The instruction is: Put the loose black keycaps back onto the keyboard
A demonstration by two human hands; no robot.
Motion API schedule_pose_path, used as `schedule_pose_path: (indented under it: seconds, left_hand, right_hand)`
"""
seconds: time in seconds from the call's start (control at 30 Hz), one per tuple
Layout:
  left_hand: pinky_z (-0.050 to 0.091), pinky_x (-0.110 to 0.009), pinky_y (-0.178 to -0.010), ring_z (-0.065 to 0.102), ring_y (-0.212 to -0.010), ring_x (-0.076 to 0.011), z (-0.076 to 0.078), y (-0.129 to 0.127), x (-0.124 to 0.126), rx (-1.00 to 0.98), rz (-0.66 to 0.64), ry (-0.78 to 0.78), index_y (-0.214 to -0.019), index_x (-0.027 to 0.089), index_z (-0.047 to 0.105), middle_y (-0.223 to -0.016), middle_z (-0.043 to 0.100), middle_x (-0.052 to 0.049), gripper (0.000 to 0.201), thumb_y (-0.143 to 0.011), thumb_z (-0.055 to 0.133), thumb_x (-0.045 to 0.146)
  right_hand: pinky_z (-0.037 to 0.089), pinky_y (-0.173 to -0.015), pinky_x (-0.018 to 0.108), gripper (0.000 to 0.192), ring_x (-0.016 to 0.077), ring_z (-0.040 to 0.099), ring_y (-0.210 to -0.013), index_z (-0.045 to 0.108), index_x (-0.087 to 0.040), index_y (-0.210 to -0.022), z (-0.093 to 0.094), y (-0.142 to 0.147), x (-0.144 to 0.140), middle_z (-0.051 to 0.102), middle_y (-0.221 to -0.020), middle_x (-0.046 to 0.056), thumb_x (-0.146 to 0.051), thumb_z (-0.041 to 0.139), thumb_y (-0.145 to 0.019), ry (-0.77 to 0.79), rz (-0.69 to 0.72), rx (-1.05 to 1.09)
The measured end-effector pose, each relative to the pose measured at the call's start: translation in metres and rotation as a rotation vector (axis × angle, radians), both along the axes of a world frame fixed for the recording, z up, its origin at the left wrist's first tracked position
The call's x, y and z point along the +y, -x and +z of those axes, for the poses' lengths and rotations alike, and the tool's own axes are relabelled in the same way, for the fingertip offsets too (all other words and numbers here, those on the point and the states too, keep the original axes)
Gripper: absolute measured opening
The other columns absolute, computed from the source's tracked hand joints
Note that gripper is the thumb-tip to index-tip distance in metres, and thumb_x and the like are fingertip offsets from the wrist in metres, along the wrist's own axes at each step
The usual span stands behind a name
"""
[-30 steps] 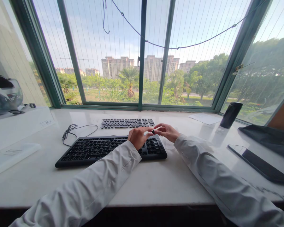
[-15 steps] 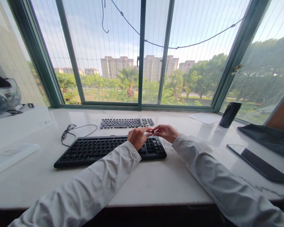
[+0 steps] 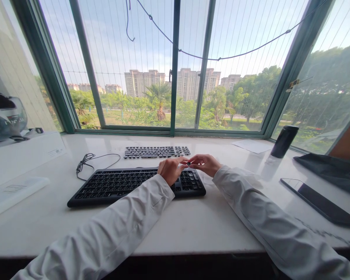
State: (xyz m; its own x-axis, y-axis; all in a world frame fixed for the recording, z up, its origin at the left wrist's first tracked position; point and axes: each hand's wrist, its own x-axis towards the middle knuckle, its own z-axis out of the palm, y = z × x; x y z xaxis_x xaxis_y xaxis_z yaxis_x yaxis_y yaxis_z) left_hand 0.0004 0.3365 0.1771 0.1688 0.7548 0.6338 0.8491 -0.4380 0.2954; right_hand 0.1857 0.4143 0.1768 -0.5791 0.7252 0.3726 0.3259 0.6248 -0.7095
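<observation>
At the far left a helmet (image 3: pixel 4 116) is cut off by the frame edge, sitting on a white box (image 3: pixel 23 153); below it a flat white slab (image 3: pixel 14 192) runs out of view too. A coiled cable (image 3: pixel 86 163) lies on the pale counter (image 3: pixel 177 225), just left of the black keyboard (image 3: pixel 119 184). Behind the keyboard, a flat spread of loose black keycaps (image 3: pixel 156 151) lies in rows near the window frame, with bare counter between the two.

Over the keyboard's right end the left hand (image 3: pixel 169 169) and the right hand (image 3: pixel 205 163) meet. Between their fingertips sits a small dark piece (image 3: pixel 188 163) — too small to tell what it is, though it looks like a keycap. The right thumb and forefinger are closed on it; the left fingertips reach in and touch it or come just short, and the picture does not settle which. The left hand hides part of the keys beneath it, and both white sleeves run out of the bottom of the view.

Right of the hands the counter is open up to a sheet of paper (image 3: pixel 252 146) and a dark cylinder (image 3: pixel 284 141) near the window corner. Further right a dark phone (image 3: pixel 317 202) lies flat, well apart from the hands, and a dark cloth (image 3: pixel 332 171) is cut by the right edge. The near counter edge runs in front of the keyboard, with a broad bare strip between.
</observation>
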Motion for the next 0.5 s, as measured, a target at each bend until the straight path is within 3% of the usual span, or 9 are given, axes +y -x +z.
schedule_pose_path:
  seconds: [0.27,0.5]
  left_hand:
    - [0.046,-0.023,-0.070,0.066,-0.081,-0.0143,-0.001,0.000,0.000,0.002,0.009,0.007,-0.103,0.035,0.061,-0.087,0.072,0.007,0.023,-0.082,0.056,0.039]
    - [0.043,-0.022,-0.066,0.065,-0.076,-0.0122,0.004,-0.003,-0.004,-0.027,0.025,-0.031,-0.098,0.035,0.063,-0.086,0.071,0.009,0.020,-0.080,0.058,0.041]
  right_hand:
    - [0.042,-0.071,0.030,0.044,0.0167,0.059,-0.075,0.071,-0.016,-0.089,0.007,-0.002,0.001,0.070,-0.082,0.006,-0.054,0.062,-0.068,0.169,0.045,-0.051]
    - [0.038,-0.060,0.026,0.048,0.0116,0.050,-0.062,0.073,-0.017,-0.087,0.010,-0.003,0.000,0.070,-0.077,0.005,-0.059,0.056,-0.072,0.259,0.066,-0.057]
